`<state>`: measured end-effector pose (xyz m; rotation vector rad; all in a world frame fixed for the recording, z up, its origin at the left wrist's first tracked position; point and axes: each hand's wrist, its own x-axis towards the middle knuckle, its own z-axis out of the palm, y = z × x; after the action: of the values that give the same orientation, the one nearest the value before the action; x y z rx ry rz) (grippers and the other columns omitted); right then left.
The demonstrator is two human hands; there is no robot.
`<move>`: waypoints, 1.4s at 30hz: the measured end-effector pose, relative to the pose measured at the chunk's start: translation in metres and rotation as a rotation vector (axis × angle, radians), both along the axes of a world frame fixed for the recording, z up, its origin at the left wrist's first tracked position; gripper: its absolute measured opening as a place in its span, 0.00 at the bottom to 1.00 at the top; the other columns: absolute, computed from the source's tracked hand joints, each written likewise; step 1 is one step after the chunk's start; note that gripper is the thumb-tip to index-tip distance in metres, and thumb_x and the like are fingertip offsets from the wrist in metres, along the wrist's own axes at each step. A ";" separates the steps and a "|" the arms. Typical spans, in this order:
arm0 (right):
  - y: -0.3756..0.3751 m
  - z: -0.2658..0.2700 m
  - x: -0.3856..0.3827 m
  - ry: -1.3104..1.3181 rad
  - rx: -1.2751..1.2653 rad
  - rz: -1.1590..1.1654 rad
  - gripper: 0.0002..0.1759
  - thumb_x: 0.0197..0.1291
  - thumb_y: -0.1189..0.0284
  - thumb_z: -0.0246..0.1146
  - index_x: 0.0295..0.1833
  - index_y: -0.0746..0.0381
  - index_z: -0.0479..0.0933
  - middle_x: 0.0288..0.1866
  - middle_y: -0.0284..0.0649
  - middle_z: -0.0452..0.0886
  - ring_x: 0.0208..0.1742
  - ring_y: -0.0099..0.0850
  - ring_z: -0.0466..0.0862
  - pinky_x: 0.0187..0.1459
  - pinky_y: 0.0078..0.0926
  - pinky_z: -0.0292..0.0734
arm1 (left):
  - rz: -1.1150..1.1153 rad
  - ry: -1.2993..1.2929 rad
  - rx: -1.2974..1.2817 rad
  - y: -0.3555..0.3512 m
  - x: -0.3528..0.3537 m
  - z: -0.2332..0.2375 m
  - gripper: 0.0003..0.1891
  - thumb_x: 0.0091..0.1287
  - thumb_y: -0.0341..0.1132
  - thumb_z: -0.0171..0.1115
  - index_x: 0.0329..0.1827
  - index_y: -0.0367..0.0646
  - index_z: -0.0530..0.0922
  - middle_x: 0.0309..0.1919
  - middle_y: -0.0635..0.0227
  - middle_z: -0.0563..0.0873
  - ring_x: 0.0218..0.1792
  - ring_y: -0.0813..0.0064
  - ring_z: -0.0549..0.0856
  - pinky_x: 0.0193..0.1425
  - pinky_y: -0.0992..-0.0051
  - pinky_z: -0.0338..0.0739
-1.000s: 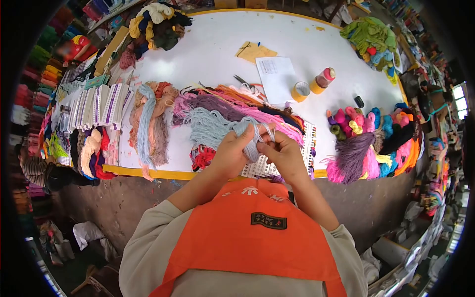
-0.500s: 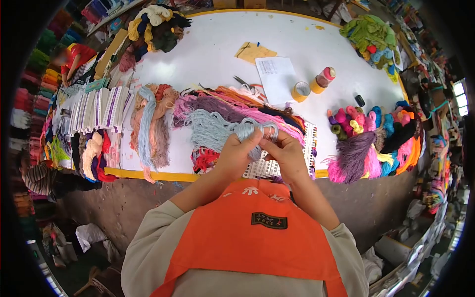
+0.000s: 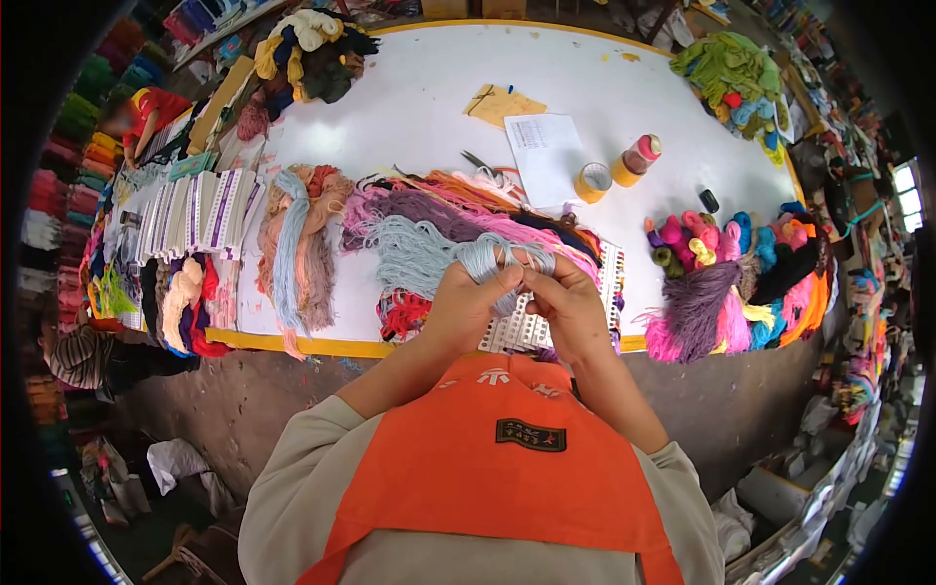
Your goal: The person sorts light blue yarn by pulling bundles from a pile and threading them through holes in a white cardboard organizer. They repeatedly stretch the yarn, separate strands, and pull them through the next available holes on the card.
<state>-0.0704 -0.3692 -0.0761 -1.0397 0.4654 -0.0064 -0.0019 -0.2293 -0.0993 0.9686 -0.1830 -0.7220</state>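
Note:
A light blue-grey yarn bundle (image 3: pixel 411 255) lies at the front of the white table, its right end raised between my two hands. My left hand (image 3: pixel 475 298) is closed round that end, thumb pointing right. Closed on the same strands from the right is my right hand (image 3: pixel 568 302), its thumb and fingertips close to the left thumb. Purple, pink and orange yarns (image 3: pixel 458 200) lie behind the bundle. White cards with holes (image 3: pixel 517 331) sit beneath and beyond my hands. Red yarn (image 3: pixel 402 314) shows left of my left wrist.
Further back on the table (image 3: pixel 419 88) are a sheet of paper (image 3: pixel 544 146), a tape roll (image 3: pixel 593 180), a pink-and-yellow cone (image 3: pixel 639 159) and scissors (image 3: pixel 475 159). Coloured skeins (image 3: pixel 741 263) lie right. Stacked cards (image 3: pixel 200 214) lie left. A person in red (image 3: pixel 156 112) is at far left.
My hands have shifted slightly and their fingertips are closer together. The blue-grey strands between them are spread a little wider across the fingers.

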 end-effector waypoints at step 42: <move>0.001 0.006 -0.003 -0.031 0.103 -0.036 0.09 0.64 0.72 0.64 0.48 0.61 0.79 0.35 0.30 0.81 0.26 0.16 0.73 0.30 0.14 0.72 | -0.004 0.072 -0.053 0.003 -0.005 0.018 0.20 0.76 0.41 0.53 0.57 0.31 0.78 0.49 0.63 0.84 0.48 0.74 0.83 0.53 0.70 0.78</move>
<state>-0.0732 -0.3685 -0.0704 -0.9286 0.4520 -0.0299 -0.0072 -0.2268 -0.0809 0.8904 -0.1410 -0.7512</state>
